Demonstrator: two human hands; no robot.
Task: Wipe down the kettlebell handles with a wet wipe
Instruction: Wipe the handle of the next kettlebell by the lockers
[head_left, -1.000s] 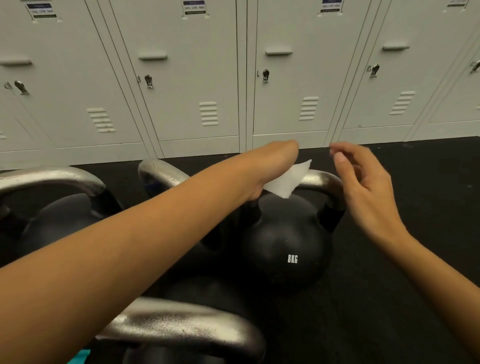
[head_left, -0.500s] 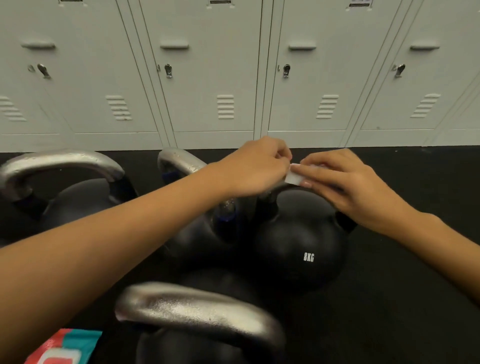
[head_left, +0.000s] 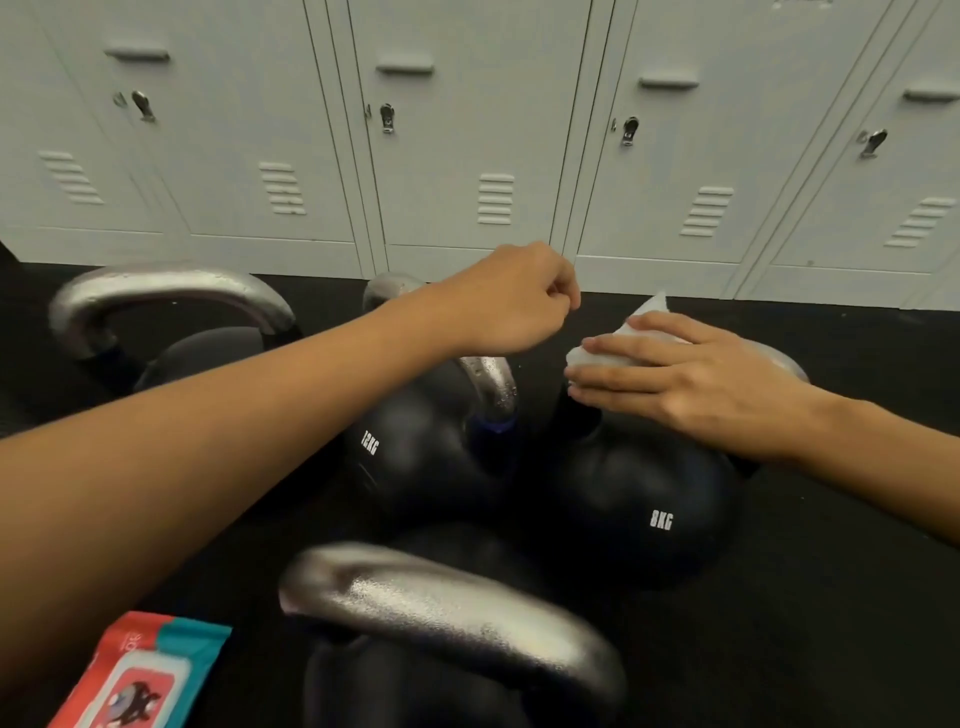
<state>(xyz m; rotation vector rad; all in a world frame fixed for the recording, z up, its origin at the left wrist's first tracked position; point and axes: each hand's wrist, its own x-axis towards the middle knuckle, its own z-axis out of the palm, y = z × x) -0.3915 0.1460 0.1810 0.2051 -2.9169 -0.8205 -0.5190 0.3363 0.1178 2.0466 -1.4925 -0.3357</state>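
Several black kettlebells with silver handles stand close together on the black floor. The white wet wipe (head_left: 650, 314) lies over the handle (head_left: 782, 364) of the 8KG kettlebell (head_left: 639, 509). My right hand (head_left: 691, 379) lies flat on the wipe and presses it onto that handle with straight fingers. My left hand (head_left: 514, 301) hovers with curled fingers above the 12KG kettlebell (head_left: 410, 452), a short way left of the wipe, and holds nothing that I can see. My left forearm crosses the view from the lower left.
Another kettlebell's handle (head_left: 452, 608) is close in front, and a fourth handle (head_left: 166, 291) stands at the far left. A red and teal pack of wipes (head_left: 140, 675) lies at the bottom left. Grey lockers (head_left: 467, 130) line the back.
Both hands held the wipe together on the 8KG handle. Now my left hand has let go and lifted away, and my right hand alone covers the wipe. The camera has tilted down.
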